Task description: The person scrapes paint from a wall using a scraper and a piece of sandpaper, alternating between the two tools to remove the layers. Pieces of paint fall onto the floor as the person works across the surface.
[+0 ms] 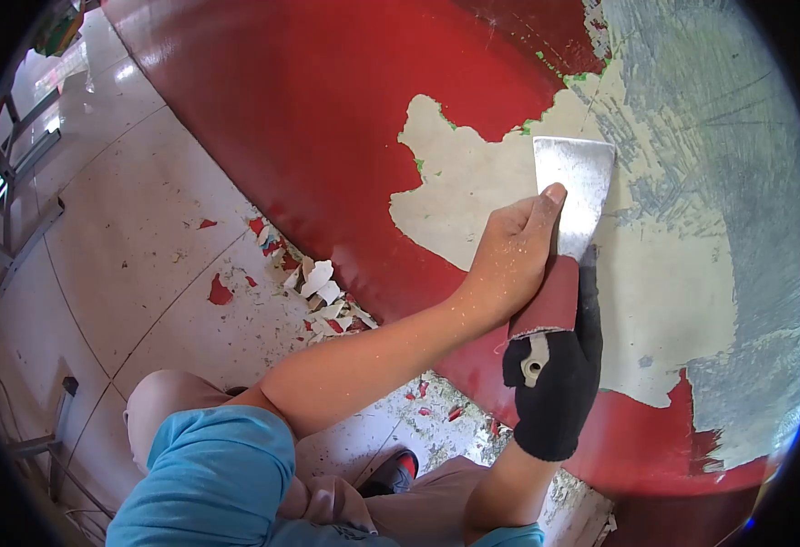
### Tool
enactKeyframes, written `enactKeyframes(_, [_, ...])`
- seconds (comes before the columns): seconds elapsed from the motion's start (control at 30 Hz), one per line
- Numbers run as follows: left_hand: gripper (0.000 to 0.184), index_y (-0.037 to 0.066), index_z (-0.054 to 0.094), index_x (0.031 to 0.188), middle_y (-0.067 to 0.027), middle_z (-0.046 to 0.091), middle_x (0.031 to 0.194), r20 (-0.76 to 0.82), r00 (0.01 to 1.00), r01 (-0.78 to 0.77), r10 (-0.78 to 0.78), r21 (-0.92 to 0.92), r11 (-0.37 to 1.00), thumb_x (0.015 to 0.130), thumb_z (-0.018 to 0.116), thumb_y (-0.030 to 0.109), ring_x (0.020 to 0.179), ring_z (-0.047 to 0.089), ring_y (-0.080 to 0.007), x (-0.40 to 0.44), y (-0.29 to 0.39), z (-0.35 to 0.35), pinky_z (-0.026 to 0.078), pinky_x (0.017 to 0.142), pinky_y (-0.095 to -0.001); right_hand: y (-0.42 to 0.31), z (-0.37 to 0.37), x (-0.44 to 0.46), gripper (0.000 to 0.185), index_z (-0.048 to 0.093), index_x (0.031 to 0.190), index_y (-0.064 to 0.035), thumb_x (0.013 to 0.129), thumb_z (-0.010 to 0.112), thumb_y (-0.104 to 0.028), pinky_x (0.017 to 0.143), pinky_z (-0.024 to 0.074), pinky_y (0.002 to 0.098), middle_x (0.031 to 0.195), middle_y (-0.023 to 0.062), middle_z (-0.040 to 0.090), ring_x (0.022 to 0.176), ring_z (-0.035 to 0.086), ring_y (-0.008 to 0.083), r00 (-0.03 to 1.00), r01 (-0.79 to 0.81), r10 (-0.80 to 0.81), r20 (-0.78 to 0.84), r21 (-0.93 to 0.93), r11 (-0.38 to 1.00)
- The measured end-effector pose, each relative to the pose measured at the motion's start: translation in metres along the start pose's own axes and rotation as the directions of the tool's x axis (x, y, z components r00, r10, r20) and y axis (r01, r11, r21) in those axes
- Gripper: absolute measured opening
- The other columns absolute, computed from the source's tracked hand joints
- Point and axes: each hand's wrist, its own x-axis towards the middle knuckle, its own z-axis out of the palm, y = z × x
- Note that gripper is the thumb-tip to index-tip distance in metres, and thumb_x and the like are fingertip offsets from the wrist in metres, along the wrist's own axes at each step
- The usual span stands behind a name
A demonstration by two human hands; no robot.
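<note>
A broad metal scraper (579, 175) points up and away from me over the peeled part of a red curved surface (327, 137). My right hand (557, 392), in a black glove, is closed round its handle end. A dull red wrap (548, 301), like sandpaper or cloth, shows around the handle; the handle's end (535, 363) with a hole sticks out of my fist. My bare left hand (516, 248) grips the lower blade and wrap, thumb lying on the metal. Its other fingers are partly hidden. Whether the blade's edge touches the surface, I cannot tell.
Pale and grey patches (664, 301) show where red paint is gone. Paint chips (320, 283) lie heaped along the surface's lower edge and scattered over the tiled floor (136, 210). Metal frames (22, 173) stand at the left. My shoe (393, 471) is below.
</note>
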Motion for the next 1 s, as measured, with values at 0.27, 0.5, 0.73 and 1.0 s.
enactKeyframes(0.27, [0.051, -0.003, 0.061, 0.096, -0.0043, 0.062, 0.083, 0.041, 0.992, 0.122, -0.123, 0.036, 0.992, 0.095, 0.042, 0.045, 0.071, 0.052, -0.0071, -0.007, -0.003, -0.017, 0.043, 0.066, -0.023, 0.007, -0.004, 0.0, 0.047, 0.033, 0.135, -0.0035, 0.092, 0.049, -0.012, 0.069, 0.0476, 0.0226, 0.117, 0.0066, 0.051, 0.09, 0.055, 0.0085, 0.907, -0.343, 0.178, 0.382, 0.423, 0.839])
enactKeyframes(0.5, [0.052, -0.002, 0.06, 0.098, -0.0041, 0.062, 0.083, 0.048, 0.994, 0.095, -0.098, 0.06, 0.994, 0.094, 0.044, 0.047, 0.07, 0.053, -0.0075, 0.006, 0.003, -0.026, 0.044, 0.066, -0.0226, 0.017, 0.023, 0.0, 0.05, 0.041, 0.13, 0.0063, 0.083, 0.052, -0.008, 0.09, 0.0455, 0.0312, 0.132, 0.0185, 0.045, 0.113, 0.053, 0.0243, 0.98, -0.197, 0.178, 0.086, 0.337, 0.921])
enactKeyframes(0.73, [0.051, 0.0, 0.06, 0.096, -0.0042, 0.061, 0.083, 0.081, 0.989, 0.119, -0.12, 0.013, 0.993, 0.093, 0.044, 0.049, 0.072, 0.052, -0.0079, 0.002, 0.013, -0.022, 0.043, 0.067, -0.0235, 0.006, 0.025, 0.0, 0.05, 0.039, 0.133, 0.0007, 0.088, 0.057, -0.011, 0.068, 0.0473, 0.0229, 0.105, 0.0092, 0.056, 0.081, 0.057, 0.0115, 0.979, -0.199, 0.194, 0.057, 0.441, 0.875])
enactKeyframes(1.0, [0.052, 0.0, 0.06, 0.095, -0.004, 0.061, 0.083, 0.029, 0.992, 0.124, -0.126, 0.079, 0.989, 0.093, 0.045, 0.05, 0.071, 0.052, -0.0079, 0.008, 0.004, -0.028, 0.043, 0.067, -0.0236, 0.011, 0.026, 0.006, 0.048, 0.039, 0.134, -0.0006, 0.09, 0.054, -0.015, 0.049, 0.0439, 0.0233, 0.089, 0.0097, 0.06, 0.06, 0.055, 0.0108, 0.999, -0.022, 0.012, 0.039, 0.255, 0.967])
